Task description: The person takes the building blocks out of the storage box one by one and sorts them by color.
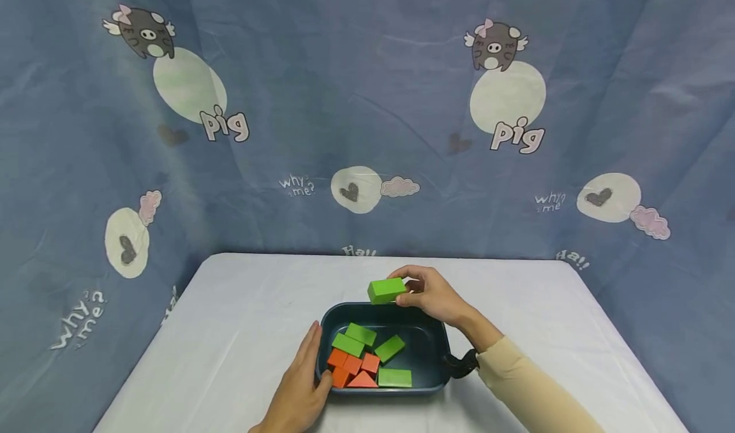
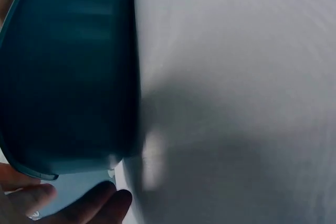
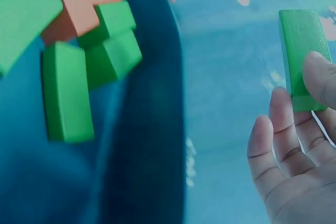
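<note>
- Head view: a table covered in pale cloth is seen from above, with a blue curtain printed with cartoon pigs hung behind it.
- A dark teal tray is set near the front middle of the table. Green blocks and orange blocks are packed in its left half, touching one another; a red-orange triangle is laid at the front.
- A single green block is held by the right hand just above the far rim of the tray, pinched at one end between thumb and curled fingers. A cream sleeve is worn on that arm.
- The left hand is laid flat against the tray's left outer wall, fingers straight, with nothing gripped.
- Left wrist view: the tray's outer wall is shown close up and blurred, beside the pale cloth. Straight fingertips are seen at the bottom edge, just under the tray.
- Right wrist view: the held green block is seen at upper right, pinched between the thumb and the fingers, off to the side of the tray's rim.
- Inside the tray, at left, green blocks and orange blocks are seen pressed together.
</note>
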{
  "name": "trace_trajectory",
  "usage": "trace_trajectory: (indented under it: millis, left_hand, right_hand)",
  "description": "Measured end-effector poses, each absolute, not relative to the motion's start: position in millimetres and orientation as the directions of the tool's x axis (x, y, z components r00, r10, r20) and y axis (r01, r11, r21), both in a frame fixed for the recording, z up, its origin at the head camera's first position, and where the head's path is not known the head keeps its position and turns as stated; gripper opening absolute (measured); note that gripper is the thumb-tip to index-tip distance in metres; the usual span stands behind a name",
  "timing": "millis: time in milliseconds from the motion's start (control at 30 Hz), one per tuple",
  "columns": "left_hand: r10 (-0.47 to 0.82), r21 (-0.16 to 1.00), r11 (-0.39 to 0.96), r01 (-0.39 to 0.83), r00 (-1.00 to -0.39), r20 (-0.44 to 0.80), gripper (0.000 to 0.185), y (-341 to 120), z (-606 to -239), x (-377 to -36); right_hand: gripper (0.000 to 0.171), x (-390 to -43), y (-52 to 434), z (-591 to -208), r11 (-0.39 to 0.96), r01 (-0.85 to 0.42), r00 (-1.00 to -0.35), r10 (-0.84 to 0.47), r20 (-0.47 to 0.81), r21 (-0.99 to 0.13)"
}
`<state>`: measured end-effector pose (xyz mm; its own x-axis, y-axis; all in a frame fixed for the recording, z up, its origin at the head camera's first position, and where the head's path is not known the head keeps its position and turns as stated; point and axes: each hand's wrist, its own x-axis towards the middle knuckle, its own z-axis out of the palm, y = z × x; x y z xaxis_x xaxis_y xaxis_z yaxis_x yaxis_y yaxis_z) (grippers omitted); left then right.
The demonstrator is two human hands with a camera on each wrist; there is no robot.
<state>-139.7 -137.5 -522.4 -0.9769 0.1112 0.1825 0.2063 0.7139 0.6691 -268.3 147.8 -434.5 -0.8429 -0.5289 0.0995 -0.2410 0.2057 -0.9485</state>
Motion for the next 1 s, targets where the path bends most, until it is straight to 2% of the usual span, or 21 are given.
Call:
trace_trajectory:
  millis: [267, 533, 700, 1000]
  left_hand:
    - [0.145, 0.674, 0.700, 0.237, -0.971, 0.191, 0.077, -142.6, -523.3, -140.5]
    - [0.174, 0.628, 0.705, 0.329, -0.939, 0.297, 0.073, -146.2, -525.4, -139.8]
    - [0.198, 0.626, 0.705, 0.334, -0.940, 0.278, 0.070, -147.8, -525.6, -139.5]
    - [0.187, 0.640, 0.705, 0.307, -0.950, 0.250, 0.072, -147.0, -524.9, -141.1]
  right_hand:
    - [0.035, -264.8, 193.0, -429.3, 0.244, -0.219, -0.899, -0.427, 0.099, -0.945]
    - [0.038, -248.3, 241.9, -438.1, 0.289, -0.154, -0.953, -0.296, 0.065, -0.945]
    - [0.040, -232.6, 271.1, -448.9, 0.302, -0.083, -0.978, -0.208, 0.019, -0.950]
    - [0.040, -214.1, 289.1, -464.3, 0.319, -0.025, -0.986, -0.164, -0.029, -0.947]
